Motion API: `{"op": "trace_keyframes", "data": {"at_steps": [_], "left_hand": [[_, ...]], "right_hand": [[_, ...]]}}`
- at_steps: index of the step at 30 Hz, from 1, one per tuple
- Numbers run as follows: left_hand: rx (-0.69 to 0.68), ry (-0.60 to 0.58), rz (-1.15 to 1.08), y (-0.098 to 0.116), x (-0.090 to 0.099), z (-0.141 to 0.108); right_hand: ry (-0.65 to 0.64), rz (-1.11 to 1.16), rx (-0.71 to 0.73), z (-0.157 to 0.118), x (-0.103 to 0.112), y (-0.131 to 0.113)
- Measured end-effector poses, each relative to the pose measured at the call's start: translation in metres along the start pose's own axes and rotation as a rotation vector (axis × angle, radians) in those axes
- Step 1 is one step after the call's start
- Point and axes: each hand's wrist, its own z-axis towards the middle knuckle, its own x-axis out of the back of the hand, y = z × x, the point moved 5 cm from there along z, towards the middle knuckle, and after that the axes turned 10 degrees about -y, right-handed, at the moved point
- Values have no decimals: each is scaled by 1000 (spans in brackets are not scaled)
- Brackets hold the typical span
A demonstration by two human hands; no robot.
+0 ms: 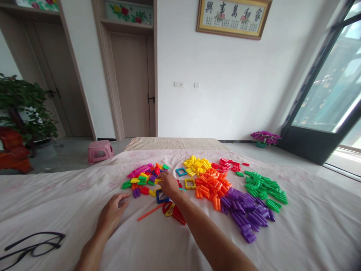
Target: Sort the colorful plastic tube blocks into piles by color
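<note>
On the cloth-covered surface [135, 248], my right hand [169, 185] reaches into a small mixed-colour pile of plastic building pieces [142, 179]. Its fingertips close around a yellow piece [158, 181] at the pile's right side. My left hand [113, 210] rests on the cloth to the left, fingers loosely bent, thumb apart, holding nothing. Below my right hand lie a blue square frame [161, 196], an orange stick [149, 212] and a red-and-yellow round piece [168, 209]. My right wrist and forearm partly hide several pieces.
Sorted heaps lie to the right: yellow [197, 165], red [225, 165], orange [213, 183], purple [248, 211] and green [265, 187]. A teal frame [181, 172] and a yellow frame [190, 184] sit between. Black eyeglasses [36, 246] lie front left. A pink stool [100, 151] stands beyond.
</note>
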Motion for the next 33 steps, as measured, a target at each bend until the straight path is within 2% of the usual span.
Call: {"op": "trace_keyframes", "data": {"at_steps": [4,10,13,14,16,20,23,28,33], "left_hand": [[-10,-1,4,2,0,-1],[-7,3,-18,-2,-2,1],[-7,7,-12,-2,-2,1],[-6,5,-14,-2,-2,1],[-3,-1,-20,-2,-2,0],[-9,-6,-12,-1,-2,0],[-18,1,-6,1,-1,-1],[5,6,4,0,0,0],[-20,5,-8,-1,-2,0]], "right_hand": [[142,58,-85,-6,31,22],[360,63,-318,-23,83,94],[452,68,-390,-32,96,114],[441,67,-383,-33,95,114],[339,45,-297,-32,85,102],[22,-69,1,-26,46,56],[-98,-150,118,-23,23,30],[-166,-247,147,-18,7,21],[-150,-279,97,-21,10,20]]}}
